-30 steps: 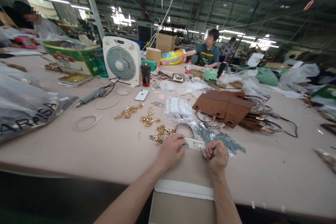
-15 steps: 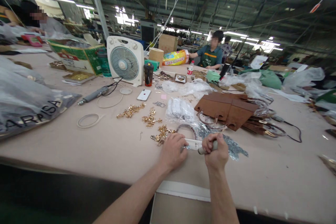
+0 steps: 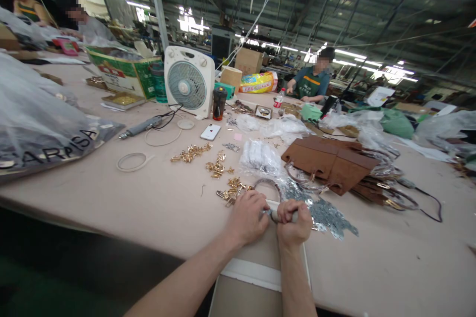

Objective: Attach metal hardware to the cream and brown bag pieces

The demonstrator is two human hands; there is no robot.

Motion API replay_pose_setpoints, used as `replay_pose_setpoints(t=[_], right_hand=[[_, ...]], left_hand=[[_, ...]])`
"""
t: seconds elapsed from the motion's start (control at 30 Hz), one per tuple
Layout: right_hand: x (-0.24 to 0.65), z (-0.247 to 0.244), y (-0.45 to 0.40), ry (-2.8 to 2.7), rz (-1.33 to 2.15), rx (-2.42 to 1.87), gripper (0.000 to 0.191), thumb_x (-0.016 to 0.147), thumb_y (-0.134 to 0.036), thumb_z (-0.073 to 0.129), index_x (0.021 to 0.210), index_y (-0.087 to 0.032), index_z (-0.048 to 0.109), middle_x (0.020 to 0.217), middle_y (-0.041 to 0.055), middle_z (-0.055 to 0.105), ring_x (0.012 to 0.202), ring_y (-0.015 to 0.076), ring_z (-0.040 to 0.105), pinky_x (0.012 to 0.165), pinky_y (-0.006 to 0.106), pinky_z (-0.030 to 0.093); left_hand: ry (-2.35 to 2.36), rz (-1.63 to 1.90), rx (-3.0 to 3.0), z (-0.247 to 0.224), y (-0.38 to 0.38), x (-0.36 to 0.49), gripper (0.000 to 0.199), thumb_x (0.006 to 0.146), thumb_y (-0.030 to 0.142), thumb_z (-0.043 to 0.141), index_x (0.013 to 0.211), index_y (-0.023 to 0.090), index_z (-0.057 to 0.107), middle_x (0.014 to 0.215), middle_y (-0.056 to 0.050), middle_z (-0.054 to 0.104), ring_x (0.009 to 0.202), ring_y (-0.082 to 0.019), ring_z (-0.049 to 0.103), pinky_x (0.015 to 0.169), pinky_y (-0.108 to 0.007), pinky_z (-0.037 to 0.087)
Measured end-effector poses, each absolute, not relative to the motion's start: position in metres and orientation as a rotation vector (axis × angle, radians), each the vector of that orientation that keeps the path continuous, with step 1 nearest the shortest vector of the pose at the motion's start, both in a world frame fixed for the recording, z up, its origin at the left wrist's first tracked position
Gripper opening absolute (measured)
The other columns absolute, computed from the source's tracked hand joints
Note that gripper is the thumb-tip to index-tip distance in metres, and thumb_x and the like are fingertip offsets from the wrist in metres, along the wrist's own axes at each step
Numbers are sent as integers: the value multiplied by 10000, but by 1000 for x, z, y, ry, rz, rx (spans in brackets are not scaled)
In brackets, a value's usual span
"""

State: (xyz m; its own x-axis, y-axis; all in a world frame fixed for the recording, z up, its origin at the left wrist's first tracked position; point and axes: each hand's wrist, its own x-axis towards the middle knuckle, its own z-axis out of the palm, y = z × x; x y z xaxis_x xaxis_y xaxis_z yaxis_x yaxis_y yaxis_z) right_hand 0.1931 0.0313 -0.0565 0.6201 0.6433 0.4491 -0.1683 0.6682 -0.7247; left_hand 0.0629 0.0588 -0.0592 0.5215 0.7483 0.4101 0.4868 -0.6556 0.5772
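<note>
My right hand [image 3: 293, 223] is wrapped around a tool with a thick grey-beige handle [image 3: 275, 216]; its working end is hidden. Beside it, my left hand [image 3: 248, 218] has its fingers curled down, with a small shiny bit at the fingertips that is too small to name. Both hands are close together over a white-edged board [image 3: 256, 275] at the table's front edge. Just beyond them stands a curved, wrapped bag handle [image 3: 273, 184]. Gold metal fittings [image 3: 234, 189] lie at the left hand, and a heap of flat silver metal plates [image 3: 329, 215] spreads right of the right hand.
Brown leather bag pieces [image 3: 330, 161] lie to the right, with plastic-wrapped packs [image 3: 260, 156] beside them. Farther left are a tape roll [image 3: 132, 162], a grey electric screwdriver [image 3: 141, 127], a phone [image 3: 210, 132] and a box fan [image 3: 189, 81]. A co-worker [image 3: 314, 79] sits across the table.
My right hand has moved left with the tool, right up to my left hand. The left hand stays nearly in place. The view has shifted slightly left.
</note>
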Motion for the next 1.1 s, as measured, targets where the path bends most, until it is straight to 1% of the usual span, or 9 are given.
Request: replay_pose_setpoints(t=[0.17, 0.3, 0.5, 0.67, 0.8, 0.9, 1.1], right_hand=[[189, -59, 30, -778, 458, -714, 382, 1032, -383, 521, 699, -200, 560, 532, -71, 335, 414, 87, 311, 432, 208, 266], [186, -62, 29, -785, 415, -723, 359, 1024, -368, 521, 710, -201, 569, 527, -71, 332, 418, 90, 320, 441, 209, 280], [182, -61, 32, -807, 344, -771, 373, 1040, -375, 522, 714, -198, 563, 532, -66, 364, 427, 101, 358, 434, 204, 298], [178, -61, 36, -844, 316, -822, 372, 1045, -379, 518, 723, -197, 560, 535, -67, 370, 433, 105, 372, 429, 209, 301], [176, -63, 39, -863, 298, -876, 382, 1044, -373, 526, 704, -198, 548, 541, -65, 383, 433, 106, 376, 425, 219, 289], [177, -66, 42, -899, 284, -945, 413, 1038, -402, 548, 679, -200, 539, 540, -60, 399, 435, 108, 375, 423, 234, 274], [180, -65, 54, -1015, 216, -1267, 474, 1047, -498, 513, 668, -213, 528, 552, -41, 470, 499, 135, 432, 495, 272, 343]], left_hand=[[1026, 897, 2374, -59, 59, 63, 205, 854, 172, 638, 1039, 262, 636, 1248, -16, 704, 1286, -271, 516, 1143, -486, 386], [1031, 893, 2360, -61, 60, 63, 225, 848, 188, 650, 1062, 256, 635, 1228, -25, 706, 1285, -271, 514, 1146, -483, 385], [1025, 867, 2356, -64, 61, 62, 235, 865, 200, 640, 1093, 259, 632, 1189, -31, 707, 1292, -280, 506, 1156, -496, 362], [1024, 868, 2352, -63, 62, 62, 219, 879, 204, 633, 1090, 261, 621, 1133, -31, 706, 1273, -282, 511, 1146, -481, 364], [1030, 847, 2354, -63, 63, 61, 193, 884, 203, 624, 1068, 263, 618, 1128, -37, 701, 1279, -291, 506, 1136, -479, 372], [1018, 833, 2359, -62, 63, 61, 164, 899, 214, 621, 1054, 264, 609, 1120, -30, 697, 1266, -284, 510, 1130, -472, 376], [997, 828, 2365, -60, 64, 58, 146, 920, 247, 614, 1064, 260, 592, 1158, -36, 687, 1270, -275, 506, 1135, -463, 372]])
